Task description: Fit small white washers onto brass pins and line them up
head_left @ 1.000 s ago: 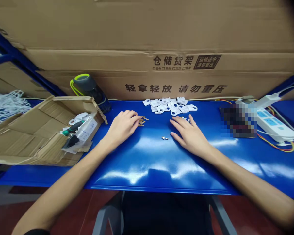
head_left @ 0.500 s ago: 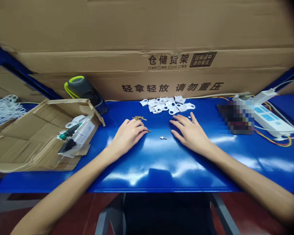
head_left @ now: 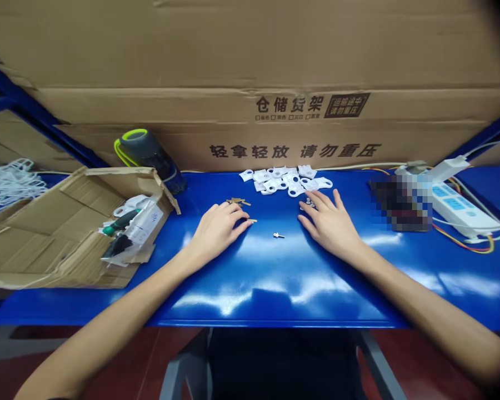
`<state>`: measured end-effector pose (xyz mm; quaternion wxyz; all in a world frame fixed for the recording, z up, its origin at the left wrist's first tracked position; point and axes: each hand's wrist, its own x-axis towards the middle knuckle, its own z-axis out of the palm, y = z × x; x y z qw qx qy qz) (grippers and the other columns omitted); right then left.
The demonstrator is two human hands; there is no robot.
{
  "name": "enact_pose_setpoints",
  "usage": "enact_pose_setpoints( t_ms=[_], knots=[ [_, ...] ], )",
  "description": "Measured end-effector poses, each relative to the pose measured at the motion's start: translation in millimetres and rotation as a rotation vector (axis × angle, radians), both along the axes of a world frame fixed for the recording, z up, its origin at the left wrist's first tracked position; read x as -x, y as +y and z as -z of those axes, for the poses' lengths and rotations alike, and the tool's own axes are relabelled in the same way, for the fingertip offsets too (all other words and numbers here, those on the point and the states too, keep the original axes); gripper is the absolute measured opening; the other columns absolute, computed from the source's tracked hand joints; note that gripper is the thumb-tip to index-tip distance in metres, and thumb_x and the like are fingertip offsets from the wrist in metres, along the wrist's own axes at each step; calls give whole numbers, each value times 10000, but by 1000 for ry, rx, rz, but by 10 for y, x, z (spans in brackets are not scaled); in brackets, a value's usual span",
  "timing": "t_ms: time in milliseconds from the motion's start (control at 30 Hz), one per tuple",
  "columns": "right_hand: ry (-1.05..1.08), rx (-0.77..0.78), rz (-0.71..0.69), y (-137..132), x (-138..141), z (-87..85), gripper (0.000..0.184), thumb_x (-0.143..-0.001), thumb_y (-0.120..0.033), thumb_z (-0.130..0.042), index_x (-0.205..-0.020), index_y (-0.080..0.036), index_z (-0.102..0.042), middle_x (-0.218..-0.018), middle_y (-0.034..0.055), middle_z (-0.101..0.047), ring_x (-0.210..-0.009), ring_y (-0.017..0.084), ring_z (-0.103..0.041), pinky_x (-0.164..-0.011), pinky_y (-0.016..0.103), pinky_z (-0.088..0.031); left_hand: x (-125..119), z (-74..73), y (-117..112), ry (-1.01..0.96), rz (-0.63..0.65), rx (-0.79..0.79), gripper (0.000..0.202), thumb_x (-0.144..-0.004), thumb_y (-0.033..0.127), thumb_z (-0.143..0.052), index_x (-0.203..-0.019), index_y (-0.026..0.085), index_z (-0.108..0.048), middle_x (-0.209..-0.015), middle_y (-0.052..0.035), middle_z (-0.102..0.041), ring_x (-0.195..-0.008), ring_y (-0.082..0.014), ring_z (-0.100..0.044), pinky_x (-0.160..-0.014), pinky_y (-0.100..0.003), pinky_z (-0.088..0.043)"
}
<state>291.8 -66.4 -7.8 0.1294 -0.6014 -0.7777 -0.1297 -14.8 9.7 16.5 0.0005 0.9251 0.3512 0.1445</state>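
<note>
Resting open and empty, the left grip (head_left: pixel 214 230) sits by tan strips (head_left: pixel 235 201), the right grip (head_left: pixel 329 225) by small nuts (head_left: pixel 310 203).

A large printed cardboard carton (head_left: pixel 250 55) is standing behind the blue steel counter (head_left: pixel 275 300), blue shelving uprights (head_left: pixel 25 94) are flanking it, and dark red flooring (head_left: pixel 425 378) is showing below.

The bare, slim left forearm (head_left: pixel 108 316) and right forearm (head_left: pixel 433 305) lead to the long-fingered left hand (head_left: pixel 216 233) and right hand (head_left: pixel 331 228), nails apparently trimmed short.
</note>
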Motion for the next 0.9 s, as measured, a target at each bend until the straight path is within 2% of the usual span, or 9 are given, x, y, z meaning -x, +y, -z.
enact_pose_setpoints(
  t_ms=[167,267,367,467,700,800,900],
  knots=[
    [66,35,-123,-2,16,-36,373,-1073,-290,-445,-1281,-231,-749,-1531,136,-595,-1450,338,-497,-1234,701,-289,38,13,42,-17,-3,7,343,-1091,436,-496,-1098,241,-778,-1122,-53,-769,-1032,-241,-690,-834,-357,-490],
    [111,39,-192,-10,37,-54,317,-1065,-291,-489,-1172,-275,-788,-1509,89,-619,-1423,318,-524,-1243,679,-292,47,-7,51,-14,-1,30,289,-1080,410,-530,-1069,243,-765,-1107,-46,-768,-1025,-235,-686,-851,-350,-493],
    [143,37,-225,-18,49,-72,285,-1058,-295,-516,-1076,-281,-801,-1464,73,-655,-1402,313,-541,-1248,668,-273,35,-24,50,-34,14,22,253,-1078,385,-538,-1077,235,-742,-1104,-48,-760,-1016,-234,-676,-868,-356,-493],
    [178,46,-237,-22,58,-97,265,-1059,-301,-527,-1032,-269,-788,-1421,72,-681,-1367,305,-565,-1231,642,-286,5,-35,28,-91,82,18,243,-1089,364,-522,-1106,216,-713,-1135,-57,-754,-1049,-225,-678,-912,-361,-494],
    [407,118,-320,-54,126,-141,209,-1059,-317,-557,-1070,-245,-753,-1099,56,-799,-1058,247,-696,-1024,475,-450,-89,-77,-134,-153,218,-8,275,-1120,344,-446,-1138,200,-679,-1143,-71,-759,-1070,-210,-690,-902,-355,-487],
    [562,151,-414,-92,176,-154,203,-1055,-321,-574,-1091,-238,-756,-1074,54,-805,-1020,236,-713,-963,428,-503,-119,-74,-189,-157,236,2,284,-1125,343,-433,-1121,195,-676,-1128,-69,-757,-1038,-207,-686,-897,-353,-483],
    [684,198,-437,-133,238,-181,198,-1039,-349,-604,-1085,-249,-769,-1074,52,-803,-1021,238,-716,-935,407,-545,-138,-59,-222,-158,249,21,279,-1129,328,-425,-1125,187,-665,-1123,-64,-751,-989,-196,-681,-860,-346,-480]
  ],
)
